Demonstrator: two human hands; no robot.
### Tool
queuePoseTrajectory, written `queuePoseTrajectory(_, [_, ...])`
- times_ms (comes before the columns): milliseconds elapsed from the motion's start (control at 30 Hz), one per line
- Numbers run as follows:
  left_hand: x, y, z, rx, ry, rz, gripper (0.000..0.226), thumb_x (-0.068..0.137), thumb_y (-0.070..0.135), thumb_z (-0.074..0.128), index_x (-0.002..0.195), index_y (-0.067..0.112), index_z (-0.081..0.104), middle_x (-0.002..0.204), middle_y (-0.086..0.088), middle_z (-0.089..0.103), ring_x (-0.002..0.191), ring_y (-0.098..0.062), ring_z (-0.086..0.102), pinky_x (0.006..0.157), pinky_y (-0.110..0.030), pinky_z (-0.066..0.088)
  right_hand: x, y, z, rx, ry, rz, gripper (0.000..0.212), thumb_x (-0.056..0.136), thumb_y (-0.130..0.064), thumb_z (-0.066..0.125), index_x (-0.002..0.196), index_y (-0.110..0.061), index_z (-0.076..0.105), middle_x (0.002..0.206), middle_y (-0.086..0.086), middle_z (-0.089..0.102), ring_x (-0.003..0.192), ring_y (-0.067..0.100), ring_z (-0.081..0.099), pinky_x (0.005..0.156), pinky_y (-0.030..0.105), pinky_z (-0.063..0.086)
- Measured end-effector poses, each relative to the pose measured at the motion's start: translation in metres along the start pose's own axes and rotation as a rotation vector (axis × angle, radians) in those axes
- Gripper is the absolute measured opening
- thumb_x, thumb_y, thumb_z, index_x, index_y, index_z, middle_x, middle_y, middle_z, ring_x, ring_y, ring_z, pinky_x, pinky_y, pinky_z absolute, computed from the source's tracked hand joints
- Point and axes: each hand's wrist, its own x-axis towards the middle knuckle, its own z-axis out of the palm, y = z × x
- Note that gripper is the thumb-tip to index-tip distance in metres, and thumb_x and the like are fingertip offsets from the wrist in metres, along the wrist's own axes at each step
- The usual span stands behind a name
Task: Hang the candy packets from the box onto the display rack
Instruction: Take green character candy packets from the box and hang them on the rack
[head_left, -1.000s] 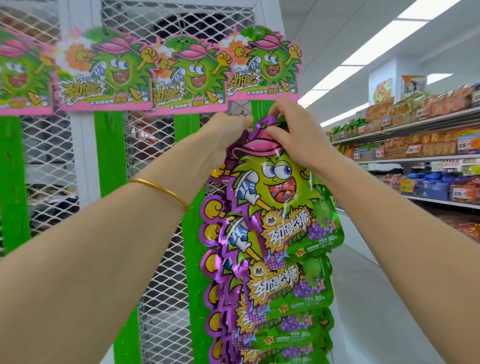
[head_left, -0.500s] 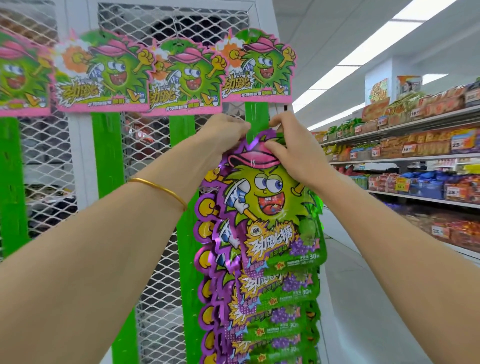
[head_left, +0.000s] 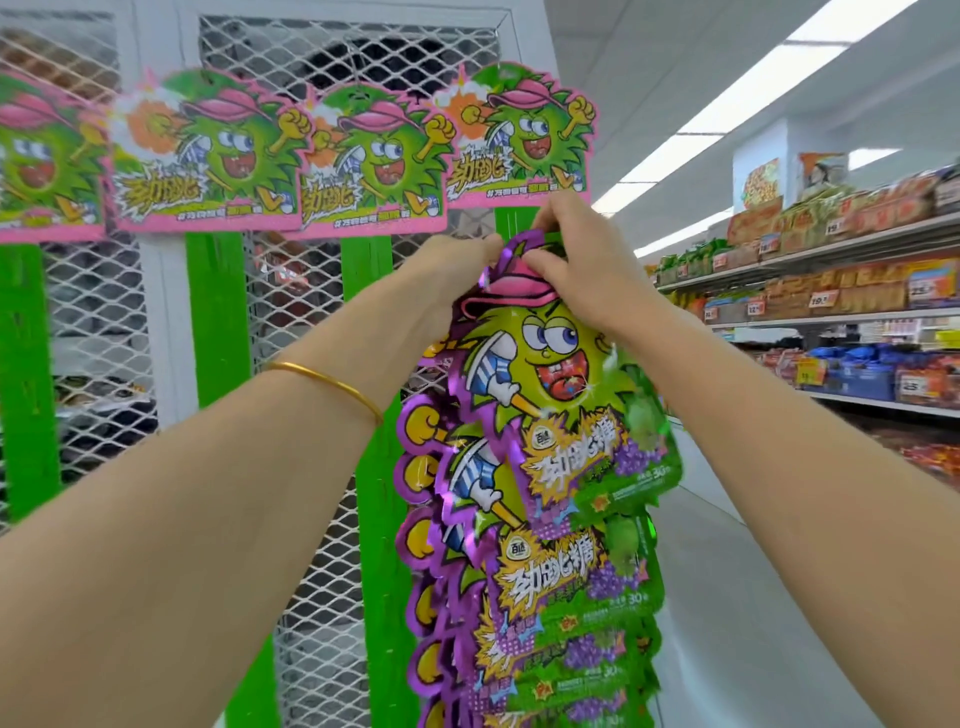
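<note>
Below rightmost header card (head_left: 519, 140): candy packets (head_left: 550, 467) hang vertical, both hands pinching top.

Purple-edged green candy packets (head_left: 566, 467); pink-bordered, seemingly green header cards (head_left: 363, 161).

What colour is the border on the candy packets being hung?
Shiny purple, clearest in the head view on the top packet.

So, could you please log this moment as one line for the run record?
stage: hanging | left hand: on top candy packet | right hand: pinching its top | target: green strip under header card | hooked: cannot tell
</note>
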Motion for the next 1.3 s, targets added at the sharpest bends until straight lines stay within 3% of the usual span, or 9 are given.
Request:
queuePoseTrajectory(267, [-0.005,0.001,0.001,0.045,0.014,0.015,0.043,0.088,0.039,0.056,0.116,0.006,0.056,0.114,-0.01,0.059,0.106,-0.028,0.054,0.099,-0.042,0.043,-0.01,0.005,-0.002,0.031,-0.086,-0.014,0.021,0.09,-0.011,0.054,0.107,-0.006,0.042,0.104,0.012,0.052,0.09,0.025,0.051,0.077,0.036,0.04])
queuePoseTrajectory(367, [-0.009,-0.001,0.001,0.163,0.028,0.122,0.04,0.094,0.034,0.05,0.124,0.009,0.054,0.117,-0.008,0.056,0.102,-0.019,0.048,0.092,-0.028,0.036,-0.017,0.006,0.001,0.014,-0.115,-0.005,0.021,0.09,-0.011,0.054,0.107,-0.006,0.043,0.102,0.01,0.053,0.09,0.024,0.052,0.08,0.037,0.042])
queuePoseTrajectory(467, [-0.018,-0.007,0.0,0.317,0.037,0.291,0.019,0.095,0.026,0.048,0.109,0.016,0.057,0.1,-0.004,0.054,0.089,-0.014,0.047,0.081,-0.024,0.036,-0.028,0.011,0.008,-0.014,-0.136,0.011,0.022,0.091,-0.015,0.055,0.108,-0.007,0.043,0.106,0.01,0.053,0.093,0.025,0.052,0.081,0.037,0.043])
queuePoseTrajectory(600, [-0.027,-0.021,-0.001,0.475,0.069,0.433,0.03,0.093,0.015,0.049,0.122,0.007,0.047,0.102,-0.004,0.058,0.091,-0.018,0.055,0.078,-0.028,0.045,-0.034,0.015,0.016,-0.089,-0.068,0.008,0.026,0.091,-0.023,0.056,0.111,-0.01,0.043,0.11,0.007,0.054,0.094,0.025,0.053,0.076,0.037,0.043])
queuePoseTrajectory(667, [-0.031,-0.028,-0.001,0.533,0.11,0.5,0.032,0.091,0.009,0.05,0.123,0.005,0.045,0.109,-0.01,0.058,0.099,-0.024,0.055,0.087,-0.036,0.047,-0.037,0.018,0.02,-0.211,-0.009,-0.023,0.03,0.092,-0.029,0.055,0.115,-0.013,0.044,0.113,0.006,0.054,0.097,0.025,0.053,0.075,0.035,0.042])
queuePoseTrajectory(867, [-0.054,-0.055,-0.008,0.699,0.194,0.675,0.047,0.085,0.002,0.051,0.131,0.007,0.042,0.127,-0.012,0.048,0.118,-0.027,0.042,0.1,-0.031,0.033,-0.062,0.01,0.015,-0.469,0.123,-0.016,0.048,0.085,-0.024,0.062,0.128,-0.014,0.043,0.124,0.01,0.048,0.112,0.03,0.046,0.09,0.038,0.039])
queuePoseTrajectory(1033, [-0.139,-0.118,-0.025,0.649,0.258,0.737,0.04,0.084,0.006,0.055,0.123,0.011,0.05,0.121,-0.005,0.054,0.113,-0.019,0.045,0.094,-0.018,0.027,-0.158,-0.034,0.033,-0.144,0.295,-0.046,0.034,0.081,-0.006,0.056,0.115,-0.006,0.053,0.112,0.011,0.054,0.106,0.025,0.048,0.091,0.033,0.038])
queuePoseTrajectory(1133, [-0.212,-0.199,-0.04,0.588,0.125,0.577,0.037,0.084,0.007,0.056,0.121,0.012,0.052,0.116,-0.002,0.054,0.108,-0.013,0.046,0.092,-0.02,0.033,-0.263,-0.063,0.068,0.132,0.048,0.035,0.031,0.082,-0.007,0.053,0.113,-0.01,0.053,0.109,0.007,0.053,0.099,0.02,0.052,0.082,0.03,0.046])
queuePoseTrajectory(1300, [-0.341,-0.353,-0.079,0.568,-0.149,-0.021,0.032,0.089,0.009,0.056,0.121,0.011,0.051,0.11,-0.005,0.05,0.098,-0.014,0.049,0.084,-0.023,0.042,-0.458,-0.088,0.144,0.282,-0.618,0.3,0.032,0.085,-0.012,0.053,0.117,-0.015,0.051,0.113,0.007,0.052,0.096,0.027,0.058,0.08,0.043,0.047])
